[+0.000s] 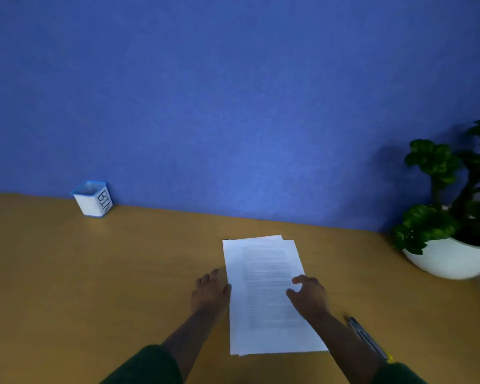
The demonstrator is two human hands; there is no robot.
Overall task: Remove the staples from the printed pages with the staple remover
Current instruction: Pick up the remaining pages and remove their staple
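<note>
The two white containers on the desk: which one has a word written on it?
The small square tub with the blue rim, far left against the blue wall; its side reads "BIN". The other, the round white pot at far right, is plain and holds a green plant.

white printed paper pages (263,295): loose stack, flat, sheets slightly fanned at far edge | slim grey metal staple remover with yellow end (367,338): flat, just right of pages' near right corner, apart

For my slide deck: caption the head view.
Both hands steady printed pages on a desk; tool lies untouched.
</note>
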